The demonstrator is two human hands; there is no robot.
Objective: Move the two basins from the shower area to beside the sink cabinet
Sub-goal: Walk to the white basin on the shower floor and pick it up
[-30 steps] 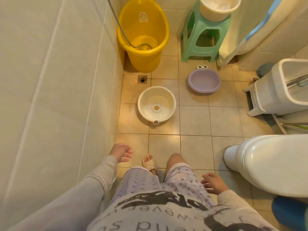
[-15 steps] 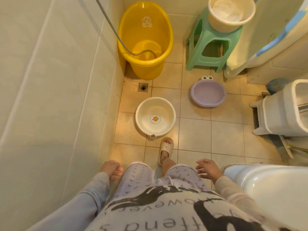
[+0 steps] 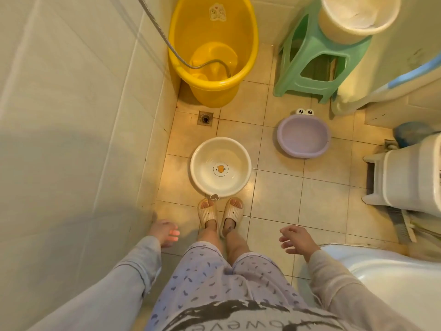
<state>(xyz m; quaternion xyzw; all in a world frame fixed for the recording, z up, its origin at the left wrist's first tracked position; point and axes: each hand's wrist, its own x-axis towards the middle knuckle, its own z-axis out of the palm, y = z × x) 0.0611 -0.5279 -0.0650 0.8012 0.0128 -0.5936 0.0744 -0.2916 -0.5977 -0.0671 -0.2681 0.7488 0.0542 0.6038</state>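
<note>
The white basin (image 3: 220,167) sits upright on the tiled floor (image 3: 276,194), with a duck face printed at the middle of its bottom. Its small hang tab points toward the person, and both slippers (image 3: 220,215) stand just behind that tab, toes nearly at the rim. Taking this basin as the landmark: the floor drain (image 3: 205,118) lies just beyond it, and beyond the drain stands the yellow tub (image 3: 212,51), close to the tiled wall (image 3: 78,115) that runs along the basin's left. A shower hose (image 3: 171,47) drops from above into the tub. The purple basin (image 3: 303,136) rests on the floor to the right and slightly farther away than the white one, well apart from it, with two cartoon eyes on its far rim. Past the purple one a green stool (image 3: 315,60) carries a cream bucket (image 3: 358,15). A white bin (image 3: 410,177) stands far to the right, and the toilet (image 3: 386,283) fills the near right corner.

The left hand (image 3: 164,232) hangs near the wall, nearer the person than the white basin, fingers loosely curled and holding nothing. The right hand (image 3: 297,240) hangs over the floor next to the toilet, fingers spread apart, also empty. Neither hand touches either basin.
</note>
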